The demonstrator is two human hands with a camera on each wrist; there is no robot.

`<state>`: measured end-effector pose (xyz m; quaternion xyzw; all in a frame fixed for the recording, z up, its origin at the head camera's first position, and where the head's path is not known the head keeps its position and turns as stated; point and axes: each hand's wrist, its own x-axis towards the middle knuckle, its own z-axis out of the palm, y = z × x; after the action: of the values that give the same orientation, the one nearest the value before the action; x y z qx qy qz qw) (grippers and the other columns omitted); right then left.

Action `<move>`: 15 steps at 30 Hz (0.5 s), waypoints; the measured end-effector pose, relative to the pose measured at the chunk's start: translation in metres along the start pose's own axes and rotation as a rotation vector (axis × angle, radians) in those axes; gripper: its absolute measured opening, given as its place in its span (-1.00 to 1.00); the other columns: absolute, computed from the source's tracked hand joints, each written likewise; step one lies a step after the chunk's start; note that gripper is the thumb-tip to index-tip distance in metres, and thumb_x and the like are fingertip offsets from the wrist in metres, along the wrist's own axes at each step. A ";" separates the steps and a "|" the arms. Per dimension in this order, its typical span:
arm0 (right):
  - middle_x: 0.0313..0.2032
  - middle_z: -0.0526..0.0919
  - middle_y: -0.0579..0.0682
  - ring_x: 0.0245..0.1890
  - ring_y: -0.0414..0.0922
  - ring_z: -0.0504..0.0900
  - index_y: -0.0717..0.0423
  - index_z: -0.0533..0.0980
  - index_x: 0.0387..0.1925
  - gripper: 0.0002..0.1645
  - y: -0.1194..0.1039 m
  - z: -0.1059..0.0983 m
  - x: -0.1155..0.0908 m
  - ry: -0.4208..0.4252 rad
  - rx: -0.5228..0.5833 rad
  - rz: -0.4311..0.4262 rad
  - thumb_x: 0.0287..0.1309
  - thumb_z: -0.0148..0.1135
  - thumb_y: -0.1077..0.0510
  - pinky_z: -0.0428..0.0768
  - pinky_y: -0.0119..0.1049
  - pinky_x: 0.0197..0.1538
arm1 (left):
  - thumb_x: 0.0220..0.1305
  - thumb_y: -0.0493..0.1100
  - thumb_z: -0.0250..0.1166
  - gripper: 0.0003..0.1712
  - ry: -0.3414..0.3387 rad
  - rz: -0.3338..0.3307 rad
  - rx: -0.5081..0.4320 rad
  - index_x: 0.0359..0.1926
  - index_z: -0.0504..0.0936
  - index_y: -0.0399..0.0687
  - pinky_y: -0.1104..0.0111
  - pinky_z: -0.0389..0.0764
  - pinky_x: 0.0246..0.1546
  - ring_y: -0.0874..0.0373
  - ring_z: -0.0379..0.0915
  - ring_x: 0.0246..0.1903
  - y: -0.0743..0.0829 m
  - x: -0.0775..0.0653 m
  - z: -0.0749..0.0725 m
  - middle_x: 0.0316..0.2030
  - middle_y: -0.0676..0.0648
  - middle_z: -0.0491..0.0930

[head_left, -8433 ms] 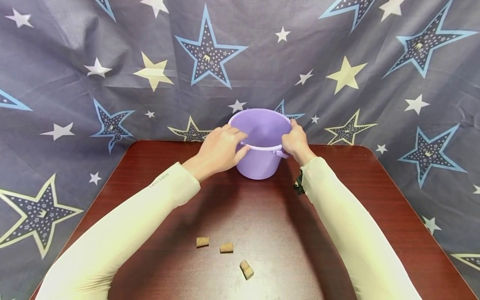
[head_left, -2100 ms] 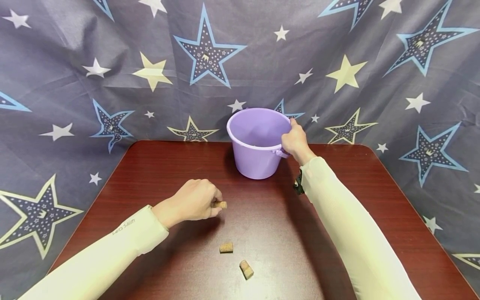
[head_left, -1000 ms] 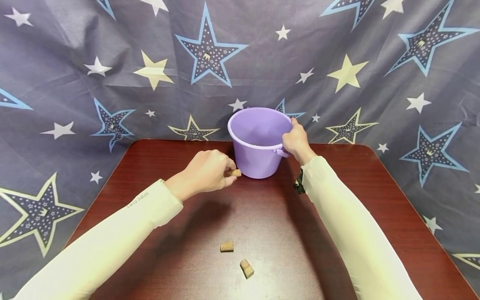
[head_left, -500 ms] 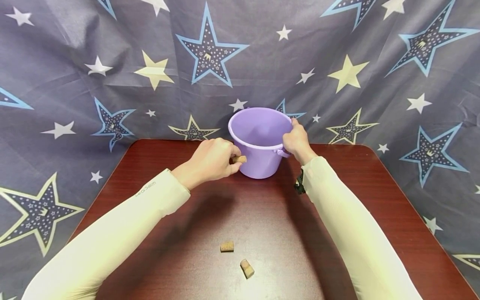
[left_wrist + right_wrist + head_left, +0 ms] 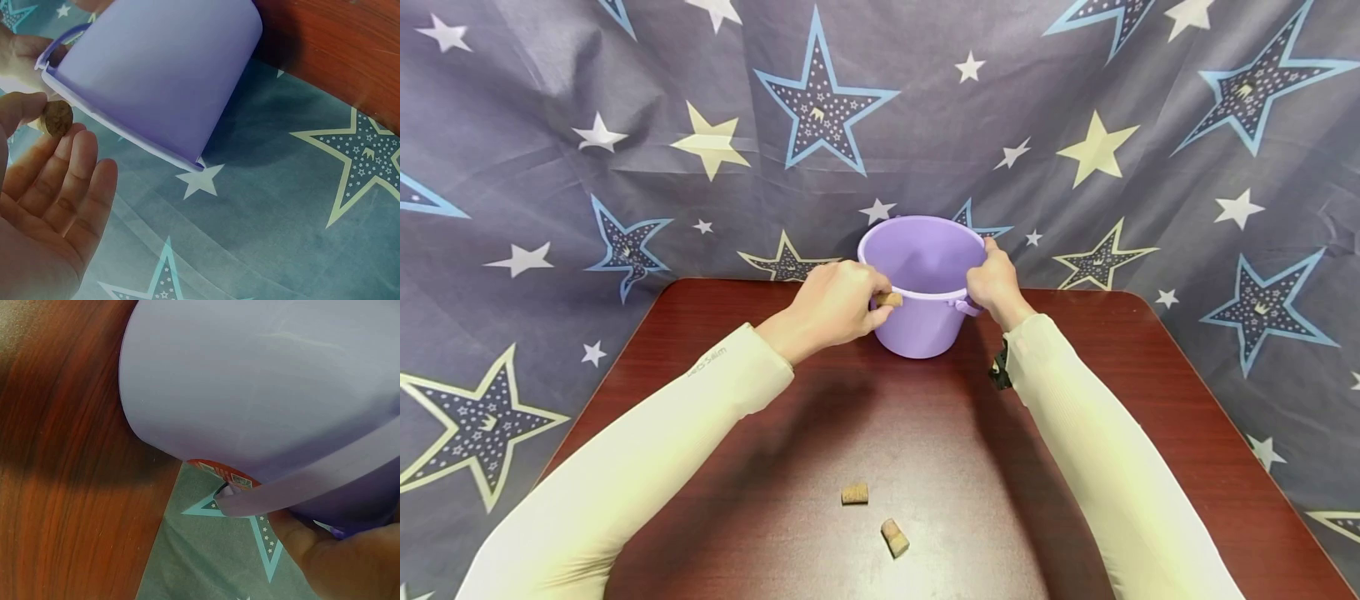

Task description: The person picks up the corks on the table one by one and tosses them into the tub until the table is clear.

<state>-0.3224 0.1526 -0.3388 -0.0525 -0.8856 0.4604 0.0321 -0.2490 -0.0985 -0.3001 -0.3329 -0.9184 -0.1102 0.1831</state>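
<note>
A purple bucket (image 5: 921, 329) stands upright at the table's far side. My left hand (image 5: 835, 304) pinches a cork (image 5: 890, 299) between thumb and fingers, level with the bucket's near left rim. In the left wrist view the round end of that cork (image 5: 57, 119) shows just outside the rim, while the other fingers (image 5: 84, 159) reach out below it. My right hand (image 5: 996, 283) grips the bucket's right rim by the handle joint; in the right wrist view the purple handle (image 5: 312, 481) crosses in front of that hand (image 5: 350, 559). The bucket's floor is hidden.
Two more corks lie on the table: one cork (image 5: 854, 494) near the middle front, another cork (image 5: 894, 538) nearer and tilted. The dark red table (image 5: 715, 333) meets a grey star-printed cloth (image 5: 647, 167) behind the bucket. A red label (image 5: 225, 473) marks the bucket's side.
My left hand, at the rim earliest, took the leftmost cork from the table and has carried it up and right to the bucket's rim. The right hand has stayed on the bucket.
</note>
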 end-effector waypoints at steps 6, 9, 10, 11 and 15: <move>0.50 0.23 0.26 0.44 0.11 0.29 0.14 -0.05 0.63 -0.10 0.001 0.000 0.000 0.003 -0.001 -0.002 0.28 -0.14 0.39 0.31 -0.04 0.45 | 0.31 0.01 0.37 -0.78 0.004 -0.019 0.019 -0.49 0.69 0.18 0.12 0.55 -0.50 0.12 0.53 -0.49 0.001 0.008 -0.001 -0.57 0.14 0.59; 0.51 0.22 0.26 0.42 0.11 0.30 0.13 -0.06 0.64 -0.10 0.001 0.001 0.000 0.005 0.000 0.001 0.29 -0.14 0.39 0.35 -0.03 0.42 | 0.32 0.01 0.36 -0.81 0.002 -0.025 0.030 -0.46 0.72 0.19 0.11 0.57 -0.48 0.12 0.55 -0.47 0.001 0.012 -0.001 -0.54 0.14 0.61; 0.51 0.22 0.26 0.42 0.11 0.30 0.13 -0.06 0.64 -0.10 0.001 0.001 0.000 0.005 0.001 0.003 0.29 -0.14 0.39 0.36 -0.03 0.42 | 0.32 0.02 0.36 -0.80 0.001 -0.028 0.034 -0.46 0.71 0.19 0.11 0.57 -0.48 0.12 0.55 -0.47 0.001 0.014 -0.001 -0.55 0.15 0.60; 0.51 0.22 0.26 0.42 0.11 0.30 0.13 -0.06 0.64 -0.10 0.001 0.001 0.000 0.004 0.002 0.003 0.29 -0.15 0.39 0.37 -0.03 0.41 | 0.33 0.03 0.35 -0.79 -0.001 -0.032 0.038 -0.46 0.71 0.19 0.11 0.58 -0.48 0.11 0.55 -0.47 0.001 0.015 -0.001 -0.55 0.15 0.59; 0.51 0.21 0.25 0.42 0.11 0.30 0.13 -0.06 0.64 -0.10 0.001 0.000 0.000 0.002 0.006 0.005 0.29 -0.15 0.40 0.38 -0.03 0.40 | 0.35 0.04 0.34 -0.76 -0.007 -0.046 0.045 -0.49 0.67 0.19 0.10 0.58 -0.46 0.09 0.54 -0.47 0.001 0.020 0.000 -0.56 0.13 0.56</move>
<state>-0.3224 0.1527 -0.3398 -0.0553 -0.8841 0.4630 0.0319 -0.2629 -0.0864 -0.2912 -0.3077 -0.9288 -0.0925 0.1845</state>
